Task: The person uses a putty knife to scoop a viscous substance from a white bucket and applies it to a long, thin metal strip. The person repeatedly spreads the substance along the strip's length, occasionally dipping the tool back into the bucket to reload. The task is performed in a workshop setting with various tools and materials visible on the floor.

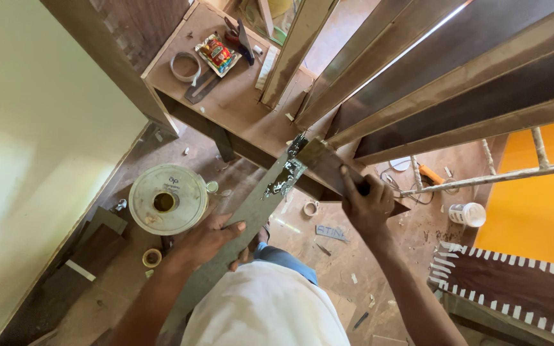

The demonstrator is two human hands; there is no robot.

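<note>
Matt grey laminate strip (251,205) smeared with glossy adhesive, rough wooden workbench (238,102), dusty floor (328,256)

A flat rectangular packet (218,54), red and yellow in a clear wrapper, lies near the far left corner of the wooden bench (238,106), just beside a roll of tape (185,66). On the floor (328,256) below lie a round cream-lidded bucket (167,199), a small white jar (468,214) with a pale label, and a grey lettered scrap (331,232).

Tool under right hand (368,204) mostly hidden by fingers; grey strip (251,211) lower end lost behind white shirt (265,307), bottom centre.
</note>
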